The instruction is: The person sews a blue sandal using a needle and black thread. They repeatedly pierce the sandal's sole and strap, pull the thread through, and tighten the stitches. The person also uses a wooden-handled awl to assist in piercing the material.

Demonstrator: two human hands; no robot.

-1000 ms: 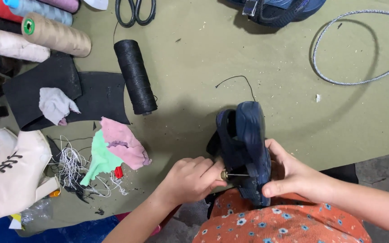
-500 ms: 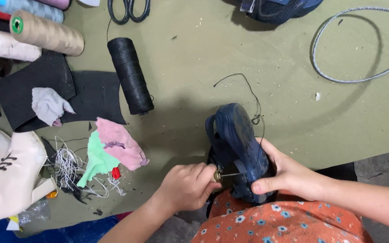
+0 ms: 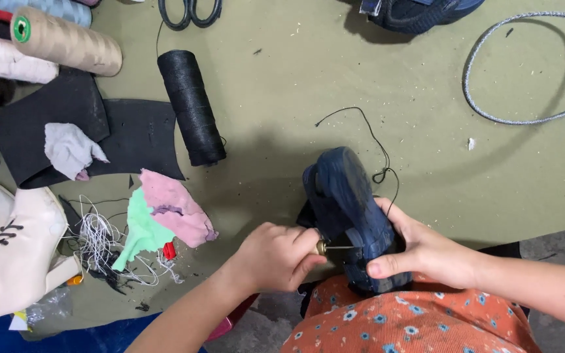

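Head view, right hand [image 3: 426, 252] gripping dark blue shoe [image 3: 351, 212] sole-up, left hand [image 3: 276, 258] closed on awl [image 3: 335, 248] touching sole edge, black thread spool [image 3: 191, 108] on green surface [image 3: 335, 78].

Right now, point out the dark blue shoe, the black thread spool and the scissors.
dark blue shoe [image 3: 348, 202]: head view, on the upturned sole.
black thread spool [image 3: 191, 108]: head view, on the middle of the wound thread.
scissors [image 3: 189, 12]: head view, on the black handle loops at the top edge.
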